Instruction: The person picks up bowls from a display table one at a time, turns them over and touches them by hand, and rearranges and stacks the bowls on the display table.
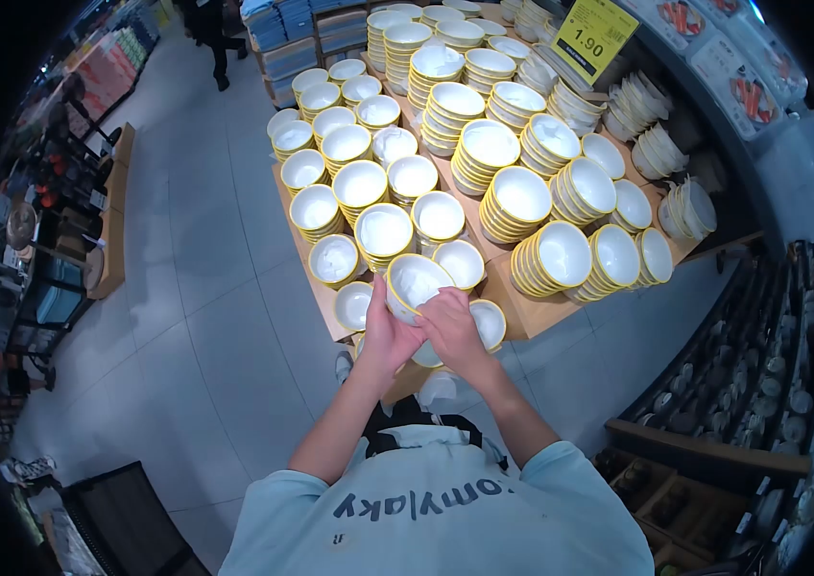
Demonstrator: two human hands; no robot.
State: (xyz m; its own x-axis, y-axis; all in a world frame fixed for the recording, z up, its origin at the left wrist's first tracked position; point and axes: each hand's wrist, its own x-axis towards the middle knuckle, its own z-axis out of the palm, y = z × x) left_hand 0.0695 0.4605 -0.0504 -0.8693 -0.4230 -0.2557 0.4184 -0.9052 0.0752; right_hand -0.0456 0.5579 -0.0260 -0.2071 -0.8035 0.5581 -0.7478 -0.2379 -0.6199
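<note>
Between my two hands is a white bowl (417,278) with a yellow rim, tilted toward me, with something white and crumpled inside it. My left hand (390,331) grips its left side, thumb up along the wall. On the lower right, my right hand (453,326) has its fingers bent against the rim and wall. Just beyond the held bowl stand stacks of matching bowls, among them one stack (384,230) behind it and a bowl (458,263) to its right. Another bowl (353,305) sits left of my left hand.
Stepped wooden display tables (513,293) carry several bowl stacks. A yellow price sign (594,38) reading 1.90 stands at the back right. Dark shelves (733,384) with small goods line the right side. A person (210,34) is in the tiled aisle (225,317) at upper left.
</note>
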